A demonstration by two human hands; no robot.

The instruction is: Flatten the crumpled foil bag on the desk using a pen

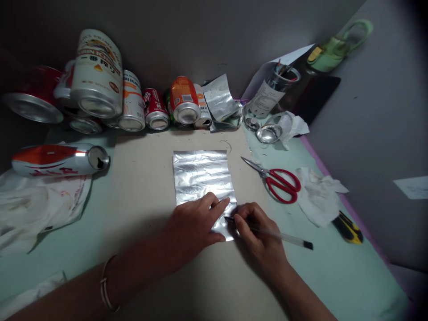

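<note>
A wrinkled silver metal sheet (200, 171) lies flat on a beige board (143, 187). My left hand (197, 223) presses on the lower left part of the sheet, fingers spread across it and holding nothing. In my right hand (262, 234), closed in a writing grip, is a pen (287, 238) with a clear barrel and a dark end cap. Its dark tip touches or nearly touches the sheet near its right edge, close to my left fingers. Scissors (282, 183) with red handles lie to the right of the sheet, their blades partly spread.
Several drink cans (157, 109) line the back wall. A can (60, 159) lies sideways at left above a white plastic bag (40, 200). At right are crumpled tissue (319, 194), a yellow-black cutter (349, 229), a tin holding pens (267, 96) and a green-lidded bottle (329, 55).
</note>
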